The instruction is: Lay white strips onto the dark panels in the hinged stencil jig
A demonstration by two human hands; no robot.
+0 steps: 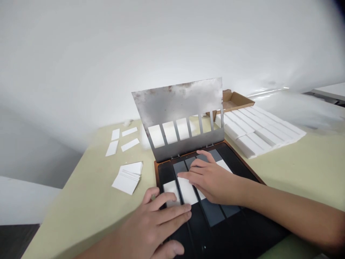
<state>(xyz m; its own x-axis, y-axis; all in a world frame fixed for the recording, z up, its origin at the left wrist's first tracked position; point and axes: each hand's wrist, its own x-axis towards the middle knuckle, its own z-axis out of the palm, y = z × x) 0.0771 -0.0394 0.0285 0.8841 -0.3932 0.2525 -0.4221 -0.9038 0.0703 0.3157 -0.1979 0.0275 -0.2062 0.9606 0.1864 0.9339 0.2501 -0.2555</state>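
Observation:
A black tray with several long slots lies on the table in front of me. Its hinged metal plate, cut with several rectangular windows, stands raised at the far edge. My right hand lies flat over the middle slots, fingers spread on white cards. My left hand rests at the tray's near left corner, fingers stretched out onto a white card in the left slot. Neither hand grips anything.
A fanned stack of white cards lies left of the tray, with a few loose cards farther back. Rows of white card stacks and an open cardboard box sit at the back right. A white wall is behind.

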